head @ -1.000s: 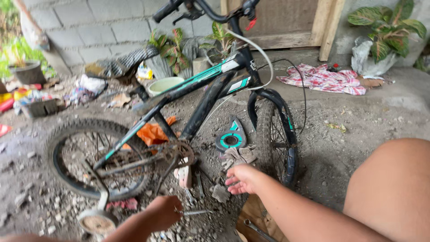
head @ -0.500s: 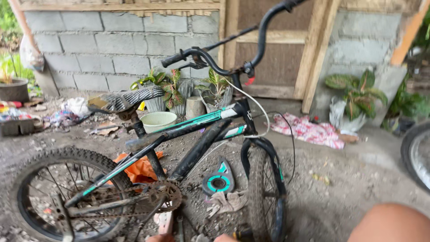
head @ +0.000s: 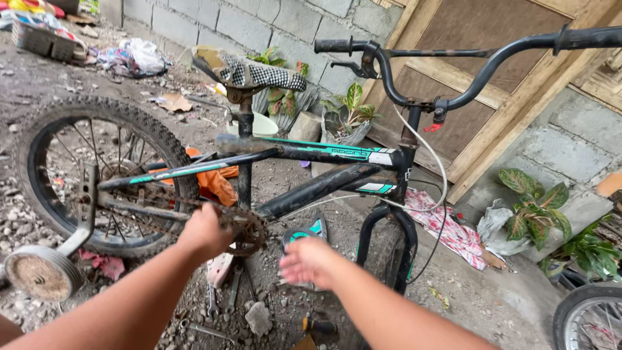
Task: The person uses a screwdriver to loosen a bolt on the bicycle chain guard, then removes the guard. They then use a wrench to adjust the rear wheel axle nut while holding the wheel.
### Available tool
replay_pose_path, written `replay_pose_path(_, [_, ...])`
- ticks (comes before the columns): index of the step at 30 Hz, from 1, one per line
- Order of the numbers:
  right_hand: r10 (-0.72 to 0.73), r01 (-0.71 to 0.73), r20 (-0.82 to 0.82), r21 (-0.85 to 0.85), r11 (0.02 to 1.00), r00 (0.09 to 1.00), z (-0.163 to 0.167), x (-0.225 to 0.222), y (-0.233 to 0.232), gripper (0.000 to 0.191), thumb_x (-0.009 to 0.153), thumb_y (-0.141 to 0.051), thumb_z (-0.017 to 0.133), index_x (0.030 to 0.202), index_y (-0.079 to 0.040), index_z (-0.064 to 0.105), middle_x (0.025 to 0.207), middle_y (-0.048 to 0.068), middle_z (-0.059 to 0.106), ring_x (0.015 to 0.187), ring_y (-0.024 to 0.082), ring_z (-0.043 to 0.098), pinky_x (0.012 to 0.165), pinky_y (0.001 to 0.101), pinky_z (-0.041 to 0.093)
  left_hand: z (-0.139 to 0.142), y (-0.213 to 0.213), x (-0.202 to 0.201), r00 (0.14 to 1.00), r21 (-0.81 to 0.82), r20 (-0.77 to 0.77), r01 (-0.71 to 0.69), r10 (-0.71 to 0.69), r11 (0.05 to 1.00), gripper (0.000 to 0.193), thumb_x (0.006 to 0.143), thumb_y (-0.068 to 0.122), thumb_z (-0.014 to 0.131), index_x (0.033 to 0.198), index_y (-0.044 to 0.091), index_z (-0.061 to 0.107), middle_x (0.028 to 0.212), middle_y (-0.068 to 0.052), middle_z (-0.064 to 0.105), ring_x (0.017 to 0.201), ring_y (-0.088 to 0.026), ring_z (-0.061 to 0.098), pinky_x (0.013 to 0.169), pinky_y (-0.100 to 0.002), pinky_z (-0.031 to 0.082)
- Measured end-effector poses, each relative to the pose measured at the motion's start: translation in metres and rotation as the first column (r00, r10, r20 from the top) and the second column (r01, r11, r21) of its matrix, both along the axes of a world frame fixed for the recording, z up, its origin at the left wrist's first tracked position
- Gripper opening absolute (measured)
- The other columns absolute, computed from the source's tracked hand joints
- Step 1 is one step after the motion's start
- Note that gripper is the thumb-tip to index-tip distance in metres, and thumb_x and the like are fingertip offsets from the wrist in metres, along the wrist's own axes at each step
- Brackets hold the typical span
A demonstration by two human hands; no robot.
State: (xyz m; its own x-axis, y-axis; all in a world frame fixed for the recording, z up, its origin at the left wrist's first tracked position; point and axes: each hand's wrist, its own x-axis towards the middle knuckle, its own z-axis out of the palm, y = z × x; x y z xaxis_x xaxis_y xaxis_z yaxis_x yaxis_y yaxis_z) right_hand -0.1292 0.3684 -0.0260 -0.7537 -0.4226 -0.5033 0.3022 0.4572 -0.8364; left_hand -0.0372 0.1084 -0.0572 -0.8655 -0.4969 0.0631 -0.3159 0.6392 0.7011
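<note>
A small black and teal bicycle stands upright on gravelly ground in front of a grey block wall and a wooden door. The person's left hand reaches in at the rusty chainring near the bottom of the frame; its fingers curl toward the crank area, touching or just beside the sprocket, though whether they actually grip anything cannot be told from this angle. The right hand hovers released, palm down and fingers loosely spread, blurred, just in front of the front wheel and above a teal and black part lying on the ground. The rear wheel sits to the left with a grey training wheel beside it. Wrenches lie on the gravel beneath the crank, next to a stone. An orange cloth lies behind the frame, and potted plants stand against the wall.
</note>
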Motion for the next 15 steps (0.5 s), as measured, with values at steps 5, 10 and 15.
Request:
replay_pose_path(5, [-0.247, 0.261, 0.09, -0.243, 0.934, 0.965, 0.027, -0.049, -0.013, 0.047, 0.095, -0.025, 0.058, 0.139, -0.007, 0.05, 0.124, 0.02, 0.064, 0.091, 0.033, 0.066, 0.077, 0.0434, 0.061, 0.026, -0.012, -0.001, 1.0, -0.056, 0.014, -0.014, 0.015, 0.998, 0.082, 0.082, 0.032, 0.079, 0.143, -0.002, 0.036, 0.142, -0.029, 0.046, 0.133, -0.045, 0.049, 0.112, -0.047, 0.043])
replay_pose_path(10, [-0.397, 0.402, 0.077, -0.281, 0.871, 0.914, 0.042, -0.106, -0.022, 0.049, 0.097, -0.03, 0.066, 0.134, -0.004, 0.046, 0.129, 0.025, 0.061, 0.101, 0.037, 0.065, 0.081, 0.0444, 0.06, 0.058, -0.039, -0.019, 0.999, -0.148, 0.019, -0.032, 0.036, 0.988, 0.085, 0.084, 0.034, 0.079, 0.148, 0.002, 0.033, 0.146, -0.029, 0.041, 0.135, -0.044, 0.044, 0.114, -0.048, 0.04])
replay_pose_path(15, [-0.343, 0.319, -0.02, -0.32, 0.892, 0.939, 0.067, -0.142, -0.036, 0.041, 0.094, -0.022, 0.061, 0.128, 0.0, 0.052, 0.127, 0.029, 0.062, 0.101, 0.041, 0.069, 0.074, 0.0458, 0.066, 0.085, -0.087, -0.035, 0.997, -0.24, 0.026, -0.069, 0.077, 0.968, 0.071, 0.084, 0.032, 0.079, 0.145, 0.015, 0.047, 0.143, -0.021, 0.049, 0.137, -0.039, 0.046, 0.114, -0.048, 0.042])
